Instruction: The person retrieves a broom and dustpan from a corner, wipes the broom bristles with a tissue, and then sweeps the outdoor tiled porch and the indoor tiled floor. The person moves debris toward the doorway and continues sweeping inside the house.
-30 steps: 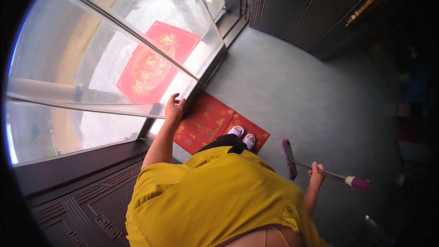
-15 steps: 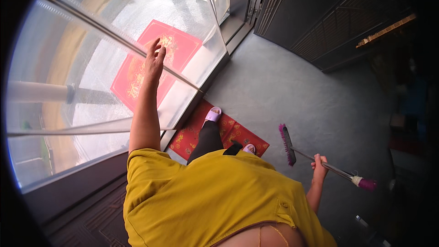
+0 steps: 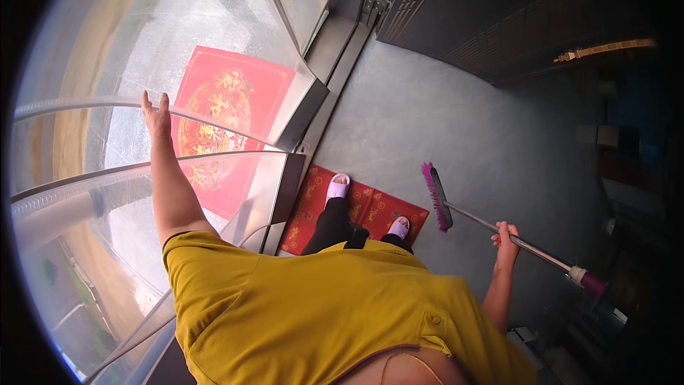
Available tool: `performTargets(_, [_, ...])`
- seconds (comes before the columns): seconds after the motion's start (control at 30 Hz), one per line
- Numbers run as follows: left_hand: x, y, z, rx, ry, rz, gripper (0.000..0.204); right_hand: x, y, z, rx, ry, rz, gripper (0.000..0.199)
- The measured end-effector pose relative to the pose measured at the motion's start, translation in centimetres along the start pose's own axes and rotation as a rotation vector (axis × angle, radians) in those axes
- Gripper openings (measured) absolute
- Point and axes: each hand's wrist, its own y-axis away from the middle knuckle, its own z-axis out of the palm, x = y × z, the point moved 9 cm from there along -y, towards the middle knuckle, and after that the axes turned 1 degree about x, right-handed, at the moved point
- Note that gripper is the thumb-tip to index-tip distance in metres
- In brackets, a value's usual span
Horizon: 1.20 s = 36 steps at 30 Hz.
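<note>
My left arm reaches out to the far left, and my left hand (image 3: 157, 115) is at the edge of a clear plastic door curtain (image 3: 85, 102). Its thumb and fingers stand apart, pushing against the sheet rather than wrapped round it. On the other side, my right hand (image 3: 506, 239) is closed round the metal handle of a broom (image 3: 474, 219). The broom's head (image 3: 437, 197), dark with purple bristles, points left just above or on the grey floor; I cannot tell which. White string binds the handle near its purple end.
Beyond the curtain lies a large red mat (image 3: 274, 96) with gold patterns. My feet, in lilac slippers (image 3: 338, 187), stand on a smaller red mat (image 3: 370, 207) by the threshold (image 3: 331, 93). A dark door panel (image 3: 491, 21) stands at the far right.
My left hand has moved left and nearer, and the curtain panels have parted and swung with it. The broom stays in my right hand, its head shifted slightly left and farther away.
</note>
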Motion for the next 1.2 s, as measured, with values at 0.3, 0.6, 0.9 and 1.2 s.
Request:
performTargets(0.3, [0.3, -4.9, -0.8, -0.022, 0.101, -0.27, 0.098, 0.2, -1.5, 2.6, -0.034, 0.044, 0.033, 0.022])
performTargets(0.6, [7.4, -5.7, -3.1, 0.058, 0.59, -0.193, 0.077, -2.8, -3.4, 6.6, -0.127, 0.079, 0.022, 0.02])
performTargets(0.9, [-3.5, 16.9, -9.6, 0.217, -0.048, -0.125, 0.025, -4.3, -3.7, 9.5, -0.153, 0.132, -0.01, 0.021])
performTargets(1.2, [-21.1, -5.7, -18.3, 0.156, -0.298, -0.19, 0.071, -6.1, -2.8, 11.9, -0.233, 0.157, -0.05, 0.021])
